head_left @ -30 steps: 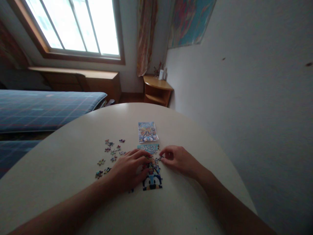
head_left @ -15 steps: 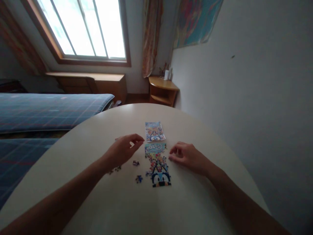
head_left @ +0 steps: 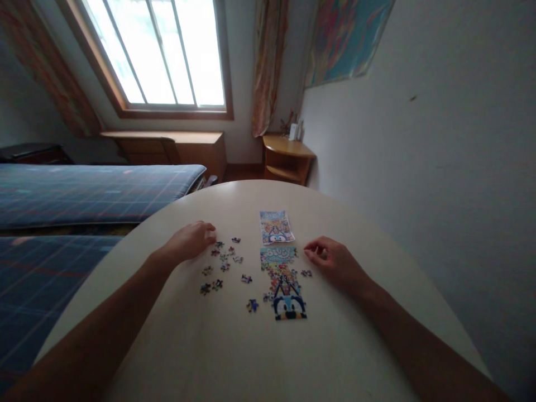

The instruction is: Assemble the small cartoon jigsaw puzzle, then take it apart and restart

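A partly joined jigsaw puzzle [head_left: 288,304] with a blue cartoon dog face lies on the table, its lettered strip at the far end. Beyond it rests a picture sheet [head_left: 276,228] with a matching design. My left hand [head_left: 190,241] is open at the far left edge of a scatter of loose puzzle pieces [head_left: 225,267], fingers slightly bent; its fingertips partly hide the nearest ones. To the right of the puzzle, my right hand [head_left: 330,258] hovers or rests with loosely curled fingers and nothing visible in them. One loose piece [head_left: 306,273] lies just below its fingertips.
The round pale table [head_left: 209,346] carries everything. A plaid-covered bed [head_left: 104,192] stands along the left, and a white wall [head_left: 439,167] runs close on the right. A desk [head_left: 196,142] and corner shelf [head_left: 288,146] are beyond the table.
My left hand has drawn back leftward from beside the puzzle and sheet, uncovering the loose pieces. My right hand has shifted slightly away, and a loose piece now shows below it. The view has shifted slightly.
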The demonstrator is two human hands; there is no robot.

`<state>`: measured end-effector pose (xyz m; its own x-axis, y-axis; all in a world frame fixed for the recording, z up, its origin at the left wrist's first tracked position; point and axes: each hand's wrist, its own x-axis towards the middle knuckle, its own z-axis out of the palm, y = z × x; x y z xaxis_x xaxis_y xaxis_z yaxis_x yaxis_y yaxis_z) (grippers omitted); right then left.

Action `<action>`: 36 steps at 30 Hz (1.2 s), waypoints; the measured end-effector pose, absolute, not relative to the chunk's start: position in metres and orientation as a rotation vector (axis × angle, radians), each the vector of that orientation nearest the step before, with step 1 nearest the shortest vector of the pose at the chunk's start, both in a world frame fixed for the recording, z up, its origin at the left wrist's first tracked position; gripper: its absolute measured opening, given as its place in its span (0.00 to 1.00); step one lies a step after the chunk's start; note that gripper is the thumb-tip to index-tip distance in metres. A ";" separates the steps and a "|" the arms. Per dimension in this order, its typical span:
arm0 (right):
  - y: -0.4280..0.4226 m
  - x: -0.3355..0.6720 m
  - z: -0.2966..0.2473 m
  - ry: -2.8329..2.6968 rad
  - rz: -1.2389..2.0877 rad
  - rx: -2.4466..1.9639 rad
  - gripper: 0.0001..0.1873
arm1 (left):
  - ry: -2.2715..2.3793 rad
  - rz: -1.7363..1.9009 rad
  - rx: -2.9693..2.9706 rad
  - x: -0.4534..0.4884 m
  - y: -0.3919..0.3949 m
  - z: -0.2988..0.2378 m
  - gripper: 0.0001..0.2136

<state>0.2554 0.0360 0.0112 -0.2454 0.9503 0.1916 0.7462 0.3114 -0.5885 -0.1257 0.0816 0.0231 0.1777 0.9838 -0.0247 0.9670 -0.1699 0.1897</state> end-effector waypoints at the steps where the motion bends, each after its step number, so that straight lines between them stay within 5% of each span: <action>1: 0.036 0.255 0.011 -2.068 0.524 -1.500 0.12 | 1.886 0.169 2.301 -0.124 0.081 0.023 0.17; 36: 0.033 0.254 0.011 -2.075 0.590 -1.502 0.12 | 1.722 0.178 2.113 -0.116 0.076 0.032 0.10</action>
<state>0.2536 0.0332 0.0108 -0.2602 0.9543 0.1473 0.7342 0.2946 -0.6117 -0.1161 0.0762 0.0323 0.2299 0.9608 -0.1547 0.9088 -0.1551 0.3874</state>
